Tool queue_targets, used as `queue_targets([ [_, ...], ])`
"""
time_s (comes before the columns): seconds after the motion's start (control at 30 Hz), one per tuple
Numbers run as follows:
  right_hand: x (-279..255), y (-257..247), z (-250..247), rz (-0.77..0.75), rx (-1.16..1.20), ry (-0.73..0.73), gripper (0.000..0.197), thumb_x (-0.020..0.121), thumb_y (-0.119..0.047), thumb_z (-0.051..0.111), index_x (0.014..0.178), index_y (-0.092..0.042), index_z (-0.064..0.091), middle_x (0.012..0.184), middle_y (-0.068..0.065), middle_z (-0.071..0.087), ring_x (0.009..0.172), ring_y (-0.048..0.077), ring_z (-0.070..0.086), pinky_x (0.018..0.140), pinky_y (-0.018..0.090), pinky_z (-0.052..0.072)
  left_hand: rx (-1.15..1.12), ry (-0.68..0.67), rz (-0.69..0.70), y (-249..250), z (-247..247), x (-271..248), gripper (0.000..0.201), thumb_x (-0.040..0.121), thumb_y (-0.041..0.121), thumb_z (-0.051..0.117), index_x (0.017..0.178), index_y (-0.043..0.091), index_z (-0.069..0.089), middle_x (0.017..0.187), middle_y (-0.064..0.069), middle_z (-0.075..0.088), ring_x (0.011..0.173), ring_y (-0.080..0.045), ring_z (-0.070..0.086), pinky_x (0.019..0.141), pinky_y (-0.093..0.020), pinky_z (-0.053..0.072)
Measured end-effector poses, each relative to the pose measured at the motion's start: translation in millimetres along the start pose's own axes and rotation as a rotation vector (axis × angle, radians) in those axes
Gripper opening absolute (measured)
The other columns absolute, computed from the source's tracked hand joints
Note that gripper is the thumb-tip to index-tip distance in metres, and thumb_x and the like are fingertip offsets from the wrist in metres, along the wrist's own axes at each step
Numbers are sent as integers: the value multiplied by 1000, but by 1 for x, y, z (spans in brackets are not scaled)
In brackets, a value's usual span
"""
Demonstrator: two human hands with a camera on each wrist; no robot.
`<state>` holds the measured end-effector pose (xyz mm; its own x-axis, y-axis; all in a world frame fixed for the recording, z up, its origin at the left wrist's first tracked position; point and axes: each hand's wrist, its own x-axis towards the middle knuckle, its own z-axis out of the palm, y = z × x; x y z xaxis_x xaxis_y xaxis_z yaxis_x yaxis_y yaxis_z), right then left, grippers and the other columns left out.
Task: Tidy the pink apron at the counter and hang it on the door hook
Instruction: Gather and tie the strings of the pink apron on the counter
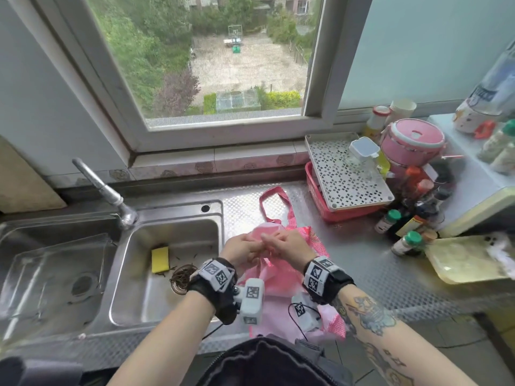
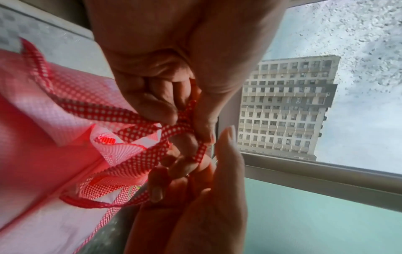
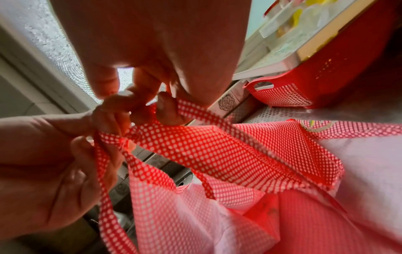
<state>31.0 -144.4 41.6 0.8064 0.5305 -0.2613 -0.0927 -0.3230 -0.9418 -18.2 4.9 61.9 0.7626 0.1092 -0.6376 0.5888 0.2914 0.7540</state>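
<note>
The pink apron (image 1: 278, 280) lies bunched on the steel counter (image 1: 362, 263) right of the sink, its red dotted neck loop (image 1: 264, 200) stretched toward the window. Both hands meet just above it. My left hand (image 1: 246, 247) pinches a red white-dotted tie strap (image 2: 135, 115) between thumb and fingers (image 2: 165, 113). My right hand (image 1: 287, 245) pinches the same tangle of straps (image 3: 195, 142), fingertips (image 3: 167, 110) curled on the ribbon. The straps cross and loop between the two hands. The apron's lower part hangs over the counter's front edge.
A double steel sink (image 1: 178, 207) with a yellow sponge (image 1: 160, 259) and a faucet (image 1: 103, 188) lies left. A red basket (image 1: 317, 201) under a white perforated tray (image 1: 345, 176), a pink pot (image 1: 412, 143), several bottles (image 1: 409, 213) and a yellow tray (image 1: 468, 260) crowd the right.
</note>
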Motion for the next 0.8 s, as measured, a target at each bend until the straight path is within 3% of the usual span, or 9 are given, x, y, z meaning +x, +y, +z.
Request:
queue_targets([
  [0.1, -3, -3, -5, -51, 4, -60, 63, 78, -50, 68, 77, 13, 67, 82, 31, 61, 67, 25, 52, 59, 33, 43, 8, 35, -3, 0, -4, 3, 20, 75, 6, 75, 80, 3, 56, 67, -14, 65, 52, -17, 60, 42, -20, 46],
  [0.23, 0, 5, -15, 33, 53, -125, 28, 88, -9, 65, 82, 19, 65, 94, 5, 61, 82, 19, 58, 71, 23, 51, 114, 34, -24, -1, -5, 4, 26, 74, 15, 78, 81, -1, 60, 60, -8, 65, 47, -15, 62, 43, -21, 48],
  [0.3, 2, 16, -23, 103, 38, -107, 21, 87, -1, 64, 68, 8, 65, 106, 5, 61, 85, 13, 58, 73, 19, 51, 156, 89, -26, -3, -8, 6, 33, 75, 11, 77, 94, -12, 62, 63, -12, 68, 45, -15, 64, 40, -20, 48],
  [0.4, 2, 37, -37, 200, 1, 20, 38, 81, 7, 64, 48, -13, 64, 119, 9, 63, 83, 10, 60, 63, 14, 48, 153, 226, -29, -11, -21, 9, 29, 76, 4, 75, 96, -14, 63, 72, -20, 71, 48, -16, 68, 39, -19, 49],
  [0.47, 3, 49, -45, 230, -97, -22, 38, 80, 4, 64, 47, -14, 70, 121, 7, 64, 82, 11, 61, 65, 17, 48, 230, 239, -27, -14, -23, 9, 16, 75, 4, 77, 77, -4, 62, 72, -20, 69, 48, -16, 67, 41, -21, 50],
  [0.53, 3, 56, -48, 274, -175, -89, 21, 82, -9, 67, 67, 2, 74, 113, 7, 69, 74, 16, 59, 67, 25, 49, 326, 214, -12, -16, -20, 10, 23, 74, 8, 78, 64, 6, 58, 72, -18, 67, 56, -19, 66, 50, -25, 55],
  [0.57, 5, 58, -47, 281, -193, -105, 28, 83, -21, 69, 74, 5, 74, 101, 8, 73, 69, 18, 56, 66, 29, 48, 379, 204, -5, -16, -18, 11, 23, 74, 12, 79, 65, 8, 58, 75, -16, 67, 62, -20, 66, 56, -28, 57],
  [0.67, 14, 57, -48, 289, -309, -40, 36, 87, -41, 65, 64, -14, 61, 64, -1, 60, 55, 12, 48, 53, 17, 38, 596, 243, 46, -16, -20, 17, 23, 76, 26, 76, 83, 14, 57, 88, -4, 64, 75, -12, 60, 65, -25, 49],
  [0.8, 39, 57, -52, 318, -407, 134, 19, 90, -29, 60, 88, -11, 65, 84, 5, 66, 74, 17, 59, 60, 23, 41, 728, 309, 62, -11, -27, 28, 4, 85, 18, 62, 87, 18, 64, 106, -8, 69, 92, -20, 63, 88, -33, 50],
])
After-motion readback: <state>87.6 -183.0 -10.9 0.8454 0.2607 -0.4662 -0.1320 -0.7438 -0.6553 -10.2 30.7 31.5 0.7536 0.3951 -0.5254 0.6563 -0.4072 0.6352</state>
